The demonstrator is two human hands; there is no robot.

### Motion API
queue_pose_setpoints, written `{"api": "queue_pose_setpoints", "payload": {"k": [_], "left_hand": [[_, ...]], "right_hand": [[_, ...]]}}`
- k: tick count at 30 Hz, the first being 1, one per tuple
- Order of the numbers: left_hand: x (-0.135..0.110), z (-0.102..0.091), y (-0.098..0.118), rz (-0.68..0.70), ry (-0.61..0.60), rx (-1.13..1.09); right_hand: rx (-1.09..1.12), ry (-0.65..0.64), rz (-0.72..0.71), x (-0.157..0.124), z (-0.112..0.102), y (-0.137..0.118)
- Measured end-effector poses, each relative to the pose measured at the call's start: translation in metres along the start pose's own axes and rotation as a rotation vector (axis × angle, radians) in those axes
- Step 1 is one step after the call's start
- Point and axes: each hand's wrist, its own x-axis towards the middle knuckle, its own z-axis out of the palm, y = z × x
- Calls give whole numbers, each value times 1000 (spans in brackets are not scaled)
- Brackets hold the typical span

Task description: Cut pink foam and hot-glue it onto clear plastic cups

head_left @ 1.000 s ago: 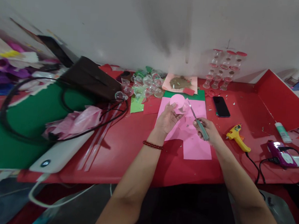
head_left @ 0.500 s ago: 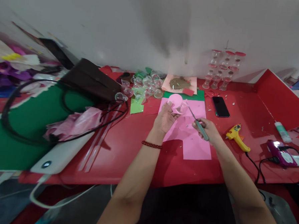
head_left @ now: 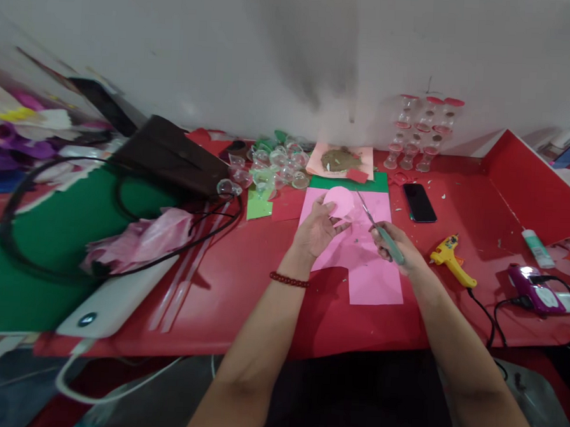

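My left hand (head_left: 317,228) pinches a round pink paper disc (head_left: 340,202) by its left edge, fingers curled beneath it. A clear plastic cup (head_left: 356,211) shows faintly at the disc's lower right, partly hidden. To the right, my right hand (head_left: 392,244) grips a thin-bladed tool (head_left: 389,243) with a grey-green handle; its exact kind is unclear. The metal tip points up and left, close to the disc, but contact cannot be made out. Below both hands lie pink paper sheets (head_left: 375,286) over a green sheet (head_left: 381,180).
Clear plastic cups (head_left: 280,162) are heaped at the back, beside brown grains on paper (head_left: 340,159). Joined cup pairs (head_left: 427,135) stand against the wall. On the right are a phone (head_left: 420,203), a yellow glue gun (head_left: 452,259) and a purple corded box (head_left: 535,290).
The disc has tipped and moved slightly right and down in my left hand, covering more of the cup. My right hand and its tool have shifted slightly right.
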Motion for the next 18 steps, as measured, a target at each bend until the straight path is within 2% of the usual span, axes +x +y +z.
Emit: {"api": "queue_pose_setpoints", "payload": {"k": [7,18], "left_hand": [[0,-1,0,-3,-29,24],[-2,-1,2,29,-35,9]], "right_hand": [[24,-19,5,-3,0,-6],[23,-3,-8,3,-5,3]]}}
